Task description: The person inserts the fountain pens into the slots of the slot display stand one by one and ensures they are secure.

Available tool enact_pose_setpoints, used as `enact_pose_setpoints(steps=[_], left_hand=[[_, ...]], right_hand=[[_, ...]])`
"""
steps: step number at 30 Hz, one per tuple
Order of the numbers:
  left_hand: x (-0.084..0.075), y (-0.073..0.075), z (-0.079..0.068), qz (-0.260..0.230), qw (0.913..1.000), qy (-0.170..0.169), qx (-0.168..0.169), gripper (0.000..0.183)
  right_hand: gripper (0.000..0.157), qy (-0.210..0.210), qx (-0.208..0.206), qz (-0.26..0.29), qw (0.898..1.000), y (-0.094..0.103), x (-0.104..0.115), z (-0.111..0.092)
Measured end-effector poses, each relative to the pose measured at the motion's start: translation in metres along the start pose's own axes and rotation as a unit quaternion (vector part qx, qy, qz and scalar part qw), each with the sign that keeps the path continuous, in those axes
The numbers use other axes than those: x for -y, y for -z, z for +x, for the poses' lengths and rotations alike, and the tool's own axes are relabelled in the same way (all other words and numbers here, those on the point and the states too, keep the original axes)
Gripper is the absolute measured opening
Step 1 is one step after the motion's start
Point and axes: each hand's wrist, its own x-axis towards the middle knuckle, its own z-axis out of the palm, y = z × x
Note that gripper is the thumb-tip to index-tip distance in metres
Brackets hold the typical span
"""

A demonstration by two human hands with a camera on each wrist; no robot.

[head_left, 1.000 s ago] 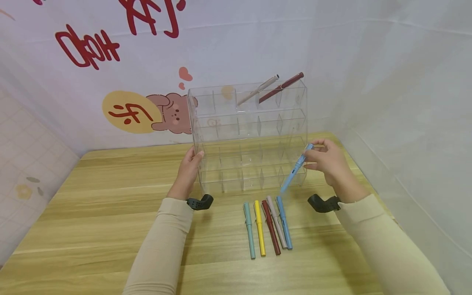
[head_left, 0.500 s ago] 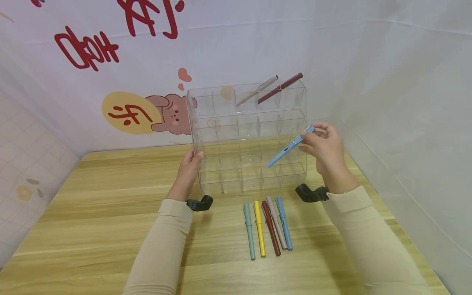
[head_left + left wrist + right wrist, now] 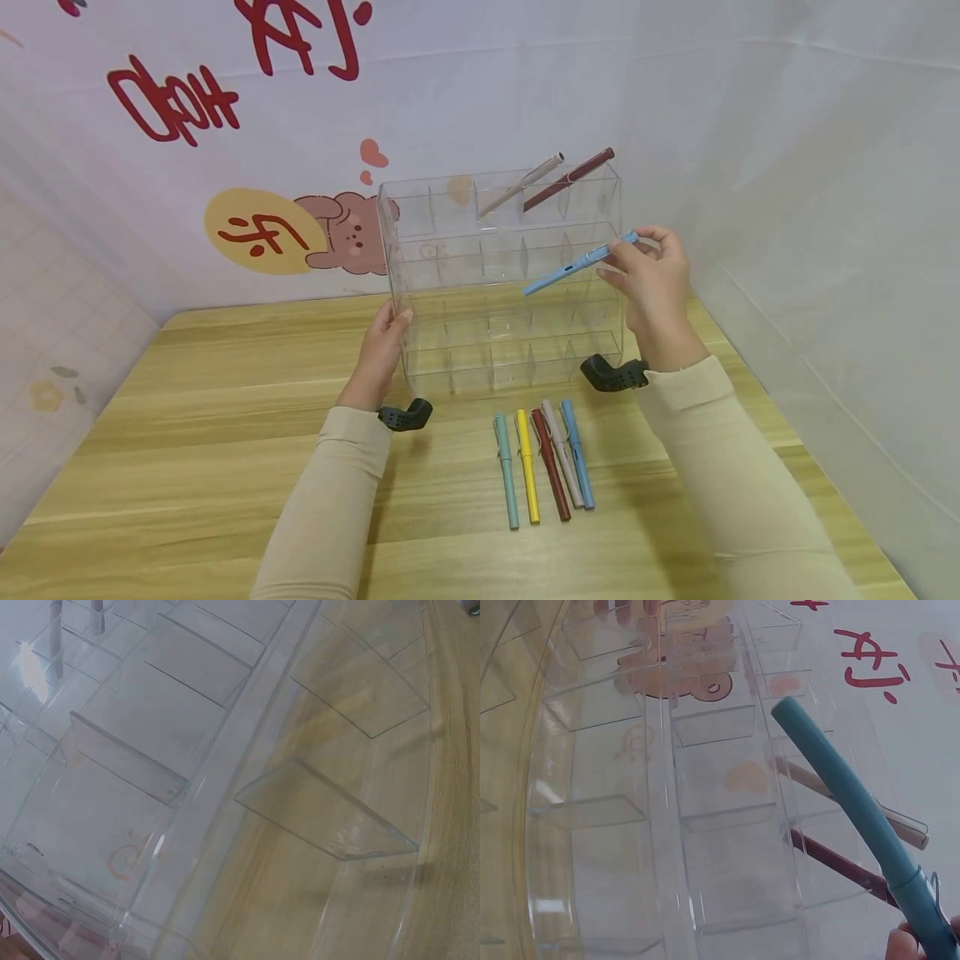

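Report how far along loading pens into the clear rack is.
Looks done: a beige pen and a maroon pen slant in the top row of the clear rack. In hand: the right hand holds a light-blue pen in front of the rack; the left hand grips the rack's side. Apparently left: a teal pen, yellow pen, dark-red pen, mauve pen and blue pen lying on the table.

head: high over wood-grain tabletop (image 3: 225, 433), facing forward-down, farthest back, whole clear acrylic pen rack (image 3: 442, 250) framed | left wrist: close at rack's tiers, rolled sideways | right wrist: close, rolled oppositely, looking past blue pen (image 3: 840, 776) | shared by 3 views: rack
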Motion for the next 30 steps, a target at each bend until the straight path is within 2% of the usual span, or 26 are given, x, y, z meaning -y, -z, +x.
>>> enact_pose_setpoints(steps=[8,17,30], left_hand=[[0.001,0.000,0.000,0.005,1.0000,-0.004,-0.004,0.057],[0.001,0.001,0.001,0.008,0.9999,-0.006,-0.006,0.057],[0.002,0.001,0.002,-0.003,0.9999,-0.010,-0.004,0.056]], right_hand=[[0.033,0.014,-0.018,0.017,1.000,-0.018,0.004,0.006],[0.033,0.031,-0.061,0.048,0.997,-0.036,0.001,0.014],[0.026,0.062,-0.066,0.019,0.996,-0.054,-0.017,0.022]])
